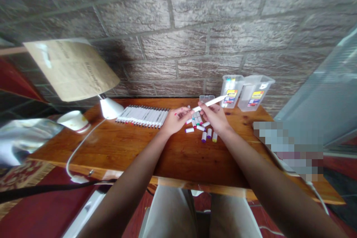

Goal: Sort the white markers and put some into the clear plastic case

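Observation:
My right hand [214, 117] grips a long white marker [213, 101] that points up and to the right, toward the plastic boxes. My left hand [177, 118] is closed in a pinch at the marker's near end, on a small piece I cannot make out, perhaps its cap. Below and between the hands lie several loose marker caps [203, 129], white with coloured ends. A row of white markers [142, 116] lies side by side to the left of my left hand.
Two clear plastic boxes [252, 93] with labels stand at the back right of the wooden table [117, 148]. A small clear lid [206, 98] lies near them. A white lamp [111, 108] with a cord, a white cup [73, 119] and a brown envelope [71, 68] are at the left.

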`<state>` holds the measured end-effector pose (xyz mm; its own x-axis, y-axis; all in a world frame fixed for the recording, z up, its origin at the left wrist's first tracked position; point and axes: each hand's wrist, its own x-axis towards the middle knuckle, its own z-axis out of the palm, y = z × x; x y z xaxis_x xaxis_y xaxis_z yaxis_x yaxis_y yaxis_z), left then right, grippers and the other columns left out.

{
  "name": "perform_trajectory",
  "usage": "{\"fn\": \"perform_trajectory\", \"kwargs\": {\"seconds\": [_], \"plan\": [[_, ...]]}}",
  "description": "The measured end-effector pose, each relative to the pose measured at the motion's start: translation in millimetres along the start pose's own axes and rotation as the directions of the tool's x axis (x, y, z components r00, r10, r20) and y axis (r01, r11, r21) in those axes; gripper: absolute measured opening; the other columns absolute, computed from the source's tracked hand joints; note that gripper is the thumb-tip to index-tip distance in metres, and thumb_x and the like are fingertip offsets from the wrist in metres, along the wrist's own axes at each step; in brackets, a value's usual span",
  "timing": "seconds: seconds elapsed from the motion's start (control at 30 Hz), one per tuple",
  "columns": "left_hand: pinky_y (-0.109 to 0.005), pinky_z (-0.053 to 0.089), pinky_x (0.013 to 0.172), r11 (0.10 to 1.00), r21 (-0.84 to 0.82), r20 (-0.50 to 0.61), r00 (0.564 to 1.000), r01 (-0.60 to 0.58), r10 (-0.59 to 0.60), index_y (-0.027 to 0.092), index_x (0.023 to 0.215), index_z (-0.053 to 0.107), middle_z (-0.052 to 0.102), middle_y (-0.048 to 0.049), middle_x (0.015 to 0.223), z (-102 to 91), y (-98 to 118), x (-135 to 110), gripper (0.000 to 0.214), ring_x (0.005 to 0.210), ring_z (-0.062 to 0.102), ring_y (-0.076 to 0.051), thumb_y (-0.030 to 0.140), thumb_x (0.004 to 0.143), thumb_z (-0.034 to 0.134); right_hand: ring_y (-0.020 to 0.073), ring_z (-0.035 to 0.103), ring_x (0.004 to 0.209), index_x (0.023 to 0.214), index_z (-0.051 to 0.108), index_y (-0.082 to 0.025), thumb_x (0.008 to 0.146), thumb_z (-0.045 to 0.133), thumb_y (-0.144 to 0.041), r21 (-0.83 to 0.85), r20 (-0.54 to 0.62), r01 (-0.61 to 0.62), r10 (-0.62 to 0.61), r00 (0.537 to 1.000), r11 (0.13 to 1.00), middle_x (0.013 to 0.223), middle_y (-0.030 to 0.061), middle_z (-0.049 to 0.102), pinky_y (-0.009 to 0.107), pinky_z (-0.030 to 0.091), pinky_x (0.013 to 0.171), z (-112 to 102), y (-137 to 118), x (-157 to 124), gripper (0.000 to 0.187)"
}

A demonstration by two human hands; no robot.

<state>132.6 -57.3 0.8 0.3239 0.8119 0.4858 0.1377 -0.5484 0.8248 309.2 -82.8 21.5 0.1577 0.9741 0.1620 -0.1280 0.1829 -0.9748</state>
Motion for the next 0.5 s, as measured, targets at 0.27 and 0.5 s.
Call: {"fn": "perform_trajectory", "kwargs": {"seconds": [0.27, 0.5], "plan": [[-0.024, 0.048, 0.060, 0.998, 0.042, -0.001, 0.999, -0.039, 0.039, 0.017, 0.090, 0.075, 0.074, -0.0028, 0.076, -1.1, -4.9, 0.6, 0.030, 0.062, 0.062, -0.012, 0.047, 0.087, 0.071, 0.0066, 0.040, 0.041, 0.062, 0.062, -0.017, 0.060, 0.083, -0.067, 0.009, 0.050, -0.019, 0.019, 0.999, 1.000, 0.052, -0.0026, 0.055, 0.022, 0.027, 0.037, 1.3, 0.3, 0.1, 0.054], [-0.023, 0.045, 0.058, 0.998, 0.045, -0.014, 0.999, -0.033, 0.034, 0.016, 0.092, 0.075, 0.071, -0.0017, 0.072, -2.0, -5.0, 0.6, 0.031, 0.059, 0.058, -0.011, 0.046, 0.084, 0.075, 0.0068, 0.036, 0.041, 0.063, 0.061, -0.018, 0.065, 0.080, -0.065, -0.034, 0.070, -0.003, 0.006, 0.998, 0.999, 0.046, -0.0049, 0.048, 0.022, 0.027, 0.039, 2.2, -2.4, -3.2, 0.051]]}}
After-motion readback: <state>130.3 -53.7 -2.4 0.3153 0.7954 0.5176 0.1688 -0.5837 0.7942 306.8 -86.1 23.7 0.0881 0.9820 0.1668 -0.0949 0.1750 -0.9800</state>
